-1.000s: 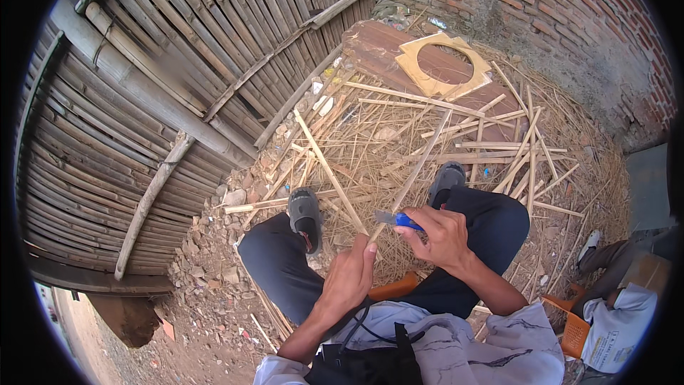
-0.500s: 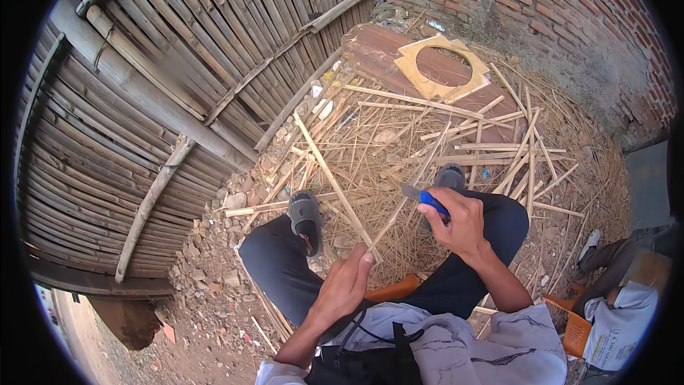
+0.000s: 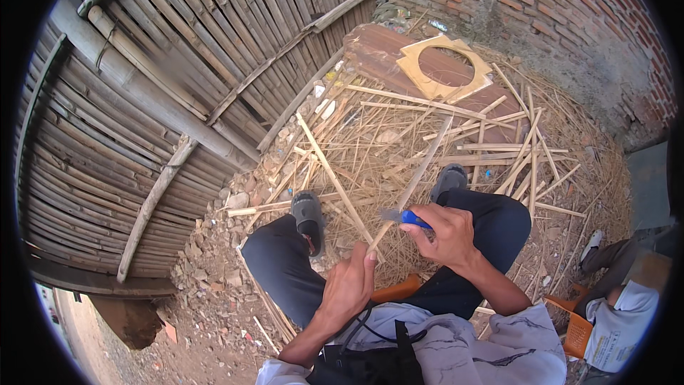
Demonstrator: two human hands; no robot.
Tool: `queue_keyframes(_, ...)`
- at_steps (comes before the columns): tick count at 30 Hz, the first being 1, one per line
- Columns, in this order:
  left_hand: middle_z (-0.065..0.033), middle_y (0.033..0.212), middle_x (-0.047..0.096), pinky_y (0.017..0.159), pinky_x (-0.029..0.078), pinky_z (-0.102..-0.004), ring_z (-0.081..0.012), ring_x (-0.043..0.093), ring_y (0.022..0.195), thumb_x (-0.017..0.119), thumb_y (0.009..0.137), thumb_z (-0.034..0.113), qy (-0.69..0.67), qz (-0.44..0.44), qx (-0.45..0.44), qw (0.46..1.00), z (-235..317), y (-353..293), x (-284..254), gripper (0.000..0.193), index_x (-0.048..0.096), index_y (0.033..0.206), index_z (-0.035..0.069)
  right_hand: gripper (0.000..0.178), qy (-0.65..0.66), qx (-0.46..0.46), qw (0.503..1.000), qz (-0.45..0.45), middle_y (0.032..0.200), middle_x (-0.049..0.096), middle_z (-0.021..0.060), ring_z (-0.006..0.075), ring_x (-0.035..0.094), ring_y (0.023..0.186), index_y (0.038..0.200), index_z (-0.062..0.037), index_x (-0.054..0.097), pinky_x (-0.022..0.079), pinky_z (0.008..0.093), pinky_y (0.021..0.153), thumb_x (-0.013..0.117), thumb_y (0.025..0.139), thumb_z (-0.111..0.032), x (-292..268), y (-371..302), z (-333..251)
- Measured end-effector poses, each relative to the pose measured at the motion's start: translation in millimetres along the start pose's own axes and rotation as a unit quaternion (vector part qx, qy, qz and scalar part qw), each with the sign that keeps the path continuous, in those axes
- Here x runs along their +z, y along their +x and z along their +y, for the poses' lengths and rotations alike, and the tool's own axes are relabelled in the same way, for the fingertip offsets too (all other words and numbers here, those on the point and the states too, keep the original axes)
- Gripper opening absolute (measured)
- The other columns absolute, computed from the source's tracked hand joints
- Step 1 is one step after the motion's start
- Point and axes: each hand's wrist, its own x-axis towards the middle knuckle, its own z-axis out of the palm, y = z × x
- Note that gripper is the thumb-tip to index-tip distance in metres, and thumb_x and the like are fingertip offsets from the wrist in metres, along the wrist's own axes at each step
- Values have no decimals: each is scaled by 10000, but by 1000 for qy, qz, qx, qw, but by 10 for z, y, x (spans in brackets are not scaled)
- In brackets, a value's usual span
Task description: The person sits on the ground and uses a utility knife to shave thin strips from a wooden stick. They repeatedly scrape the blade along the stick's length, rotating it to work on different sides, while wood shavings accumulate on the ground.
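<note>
My left hand (image 3: 348, 286) is closed, thumb on top, around the near end of a thin bamboo strip (image 3: 422, 170). That strip slants away from me to the far right. My right hand (image 3: 447, 237) is wrapped around the blue handle of a knife (image 3: 415, 219). The knife's short blade points left and meets the strip a little beyond my left thumb. A second pale bamboo strip (image 3: 329, 169) runs from the far left to near my left fingertips; whether they hold it too, I cannot tell.
Beyond my grey shoes (image 3: 307, 218), loose bamboo strips (image 3: 531, 150) lie over straw-like shavings (image 3: 388, 142). A brown board (image 3: 374, 53) carries a yellowish frame with a round hole (image 3: 412, 71). A bamboo wall (image 3: 178, 50) stands left, a brick wall (image 3: 556, 11) right. Another person (image 3: 616, 314) sits at lower right.
My right hand and the knife have moved left and toward me along the strip, closer to my left hand. The strip has turned, its broader face now showing. My left hand keeps its grip.
</note>
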Motion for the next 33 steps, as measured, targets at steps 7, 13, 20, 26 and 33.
queue_keyframes(7, -322, 701, 631, 666, 473, -674, -589, 645, 712, 461, 1172, 247, -10, -38, -16, 999, -7, -101, -119, 232, 507, 1161, 19, 285, -76, 89, 987, 107, 917, 800, 128, 329, 780, 737, 1082, -51, 799, 598, 407, 636, 830, 960, -307, -263, 195, 281)
queue_keyframes(13, -320, 716, 628, 695, 470, -656, -593, 637, 757, 449, 1176, 253, -31, -66, -40, 997, -78, -187, -204, 237, 505, 1167, 23, 289, -119, 69, 986, 92, 922, 798, 153, 350, 783, 757, 1076, -43, 803, 600, 420, 668, 803, 984, -317, -526, 388, 408)
queue_keyframes(20, -312, 711, 627, 696, 479, -638, -583, 638, 755, 443, 1179, 247, -26, -48, -23, 998, -100, -139, -336, 241, 506, 1137, 18, 285, -117, 40, 988, 94, 906, 798, 139, 344, 776, 742, 1079, -52, 808, 583, 412, 646, 804, 980, -319, -579, 629, 474)
queue_keyframes(26, -305, 725, 599, 690, 458, -601, -574, 620, 758, 436, 1185, 239, -45, -31, -36, 998, -86, -132, -409, 258, 519, 1120, 4, 294, -132, 22, 987, 86, 887, 792, 139, 346, 756, 706, 1090, -64, 812, 567, 429, 634, 798, 982, -337, -515, 695, 511)
queue_keyframes(33, -319, 740, 626, 730, 472, -623, -598, 637, 808, 430, 1186, 297, -19, 1, -89, 996, -372, -504, -571, 318, 556, 1179, 4, 388, -214, 232, 937, 150, 723, 705, 202, 397, 713, 663, 1104, -59, 801, 507, 481, 620, 691, 1065, -429, -1021, 832, 987)
